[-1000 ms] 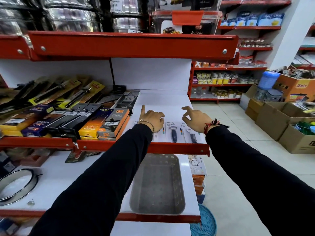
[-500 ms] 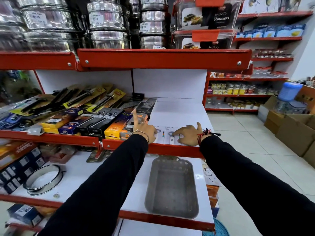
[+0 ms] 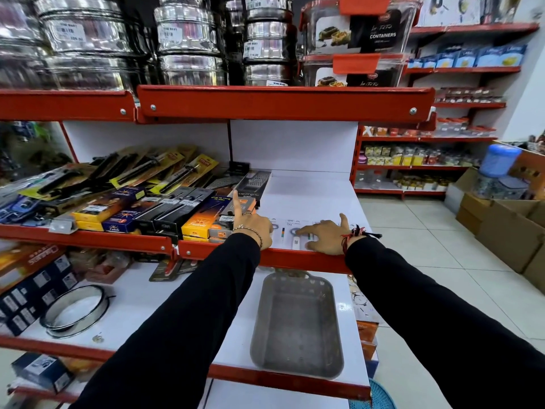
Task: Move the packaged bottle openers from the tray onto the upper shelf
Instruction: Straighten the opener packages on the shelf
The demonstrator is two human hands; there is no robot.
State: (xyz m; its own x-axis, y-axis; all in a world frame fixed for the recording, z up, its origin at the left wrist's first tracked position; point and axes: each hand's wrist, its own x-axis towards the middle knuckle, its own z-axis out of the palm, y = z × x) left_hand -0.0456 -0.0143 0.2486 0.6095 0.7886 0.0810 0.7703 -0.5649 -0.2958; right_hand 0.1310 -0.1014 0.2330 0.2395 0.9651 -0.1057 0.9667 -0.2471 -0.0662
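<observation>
Upper shelf (image 3: 312, 199), left portion: boxed and carded kitchen tools (image 3: 141, 202), stacked to the front rail, filling the shelf up to a flat grater pack (image 3: 253, 184).

Left hand (image 3: 253, 231): resting at the shelf's front edge, just right of the orange boxes (image 3: 200, 225). Index finger raised and pointing up; remaining fingers curled down onto the white cards. Holds nothing that can be seen. Against a second ago it sits lower and nearer the rail, knuckles now covering the leftmost card.

Packaged bottle openers (image 3: 295, 236): flat white cards in a row on the upper shelf, touching its front lip, between and partly under both hands. One white handle and two ring-shaped heads show; exact count cannot be told.

Right hand (image 3: 324, 236): fingers spread, palm down, pressed flat on the right-hand cards, thumb lifted. A second ago its fingers were raised off the packs; now they bear on them.

Tray (image 3: 296, 326): grey, on the lower shelf directly beneath the hands, nothing inside.

Assessment: with the tray bare and all visible cards on the shelf, the transfer looks finished. The change in both hands reads as squaring the row against the rail, a tidying step only.
</observation>
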